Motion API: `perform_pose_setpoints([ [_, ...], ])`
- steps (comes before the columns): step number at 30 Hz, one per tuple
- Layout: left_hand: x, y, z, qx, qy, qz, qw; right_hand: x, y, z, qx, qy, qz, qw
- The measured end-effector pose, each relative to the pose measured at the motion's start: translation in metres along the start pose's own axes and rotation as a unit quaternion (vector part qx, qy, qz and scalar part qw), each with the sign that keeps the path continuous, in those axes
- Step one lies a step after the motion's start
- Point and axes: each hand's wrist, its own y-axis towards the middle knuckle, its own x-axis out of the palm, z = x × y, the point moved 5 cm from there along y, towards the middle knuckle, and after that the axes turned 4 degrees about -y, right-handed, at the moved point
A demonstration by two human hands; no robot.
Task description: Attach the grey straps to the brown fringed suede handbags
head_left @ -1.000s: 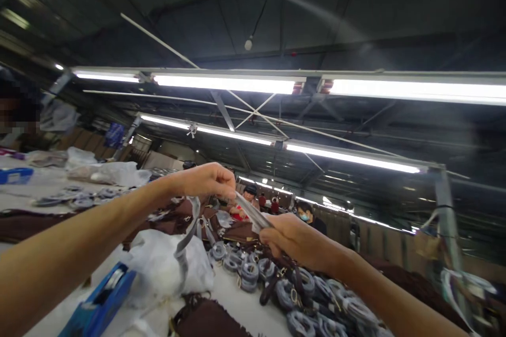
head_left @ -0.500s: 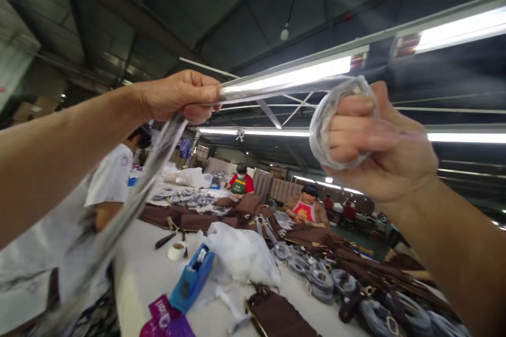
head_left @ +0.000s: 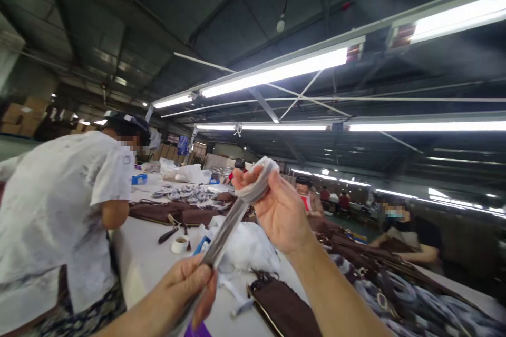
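A long strap in clear plastic wrap (head_left: 223, 233) runs slantwise between my two hands. My left hand (head_left: 188, 287), low in the view, pinches it between thumb and fingers, and its loose end hangs down past the bottom edge. My right hand (head_left: 279, 210) is raised higher, palm turned towards me, with the strap's upper part looped around its curled fingers. Below my hands, a crumpled white plastic bag (head_left: 250, 247) lies on the table. A brown fabric piece with a gold-coloured zip edge (head_left: 282, 310) rests near the table's front.
The white table (head_left: 148, 274) carries a tape roll (head_left: 180, 244), brown bags (head_left: 185, 215) and coiled, wrapped straps (head_left: 399, 287) at right. A co-worker in a white shirt (head_left: 67, 200) bends over the left side. Another person (head_left: 415, 239) sits at right.
Both hands have come down and closer together. The strap, stretched level between them before, now slants down to my left hand. The white-shirted co-worker shows more fully.
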Motion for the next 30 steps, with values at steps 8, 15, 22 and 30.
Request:
perform_pose_setpoints([
  [8,-0.016,-0.037,-0.032,-0.159,-0.082,-0.005,0.984,-0.045,-0.082,0.075,0.087,-0.647,-0.229,0.722],
  [15,-0.07,-0.028,0.011,-0.165,0.047,-0.059,0.983,-0.057,-0.166,0.099,0.413,-0.389,-0.295,0.769],
  [22,-0.04,-0.021,0.005,-0.089,0.1,-0.117,0.984,-0.012,-0.131,0.067,0.405,0.239,-0.122,0.874],
  [30,-0.026,-0.007,-0.045,0.073,0.14,0.13,0.979,0.006,-0.058,0.063,0.228,0.34,0.064,0.91],
])
